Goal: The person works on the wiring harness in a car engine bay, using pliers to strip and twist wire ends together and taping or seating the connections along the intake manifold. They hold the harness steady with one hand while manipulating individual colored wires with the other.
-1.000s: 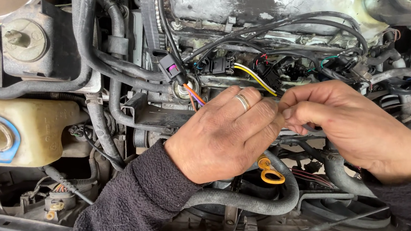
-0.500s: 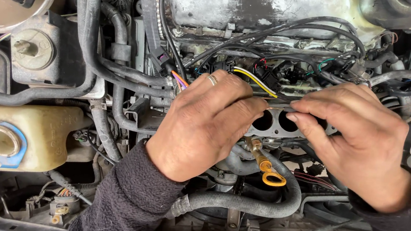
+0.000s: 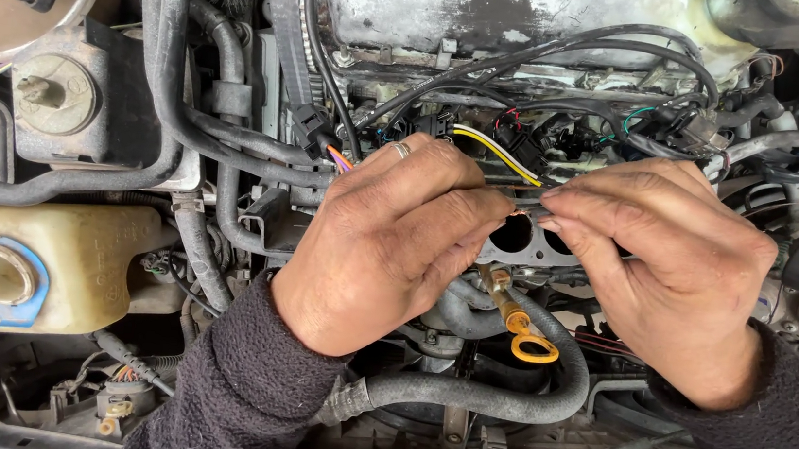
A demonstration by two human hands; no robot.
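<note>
I look down into an engine bay. My left hand (image 3: 387,248), with a ring on one finger, and my right hand (image 3: 664,265) meet fingertip to fingertip over the engine. Both pinch a thin grey gasket (image 3: 523,241) with round holes, held flat between them. Most of the gasket is hidden under my fingers. A thin copper-coloured wire shows at my fingertips. Just behind the hands runs a yellow wire (image 3: 494,151) among black connectors.
A yellow-handled dipstick (image 3: 532,345) stands just below the gasket beside a thick black hose (image 3: 481,393). A cream fluid reservoir (image 3: 84,258) with a blue-ringed cap sits at the left. Hoses and cables crowd the bay; a dirty metal engine cover (image 3: 498,9) lies behind.
My hands have spread slightly, and the grey gasket with its holes now shows between them. The view has shifted a little.
</note>
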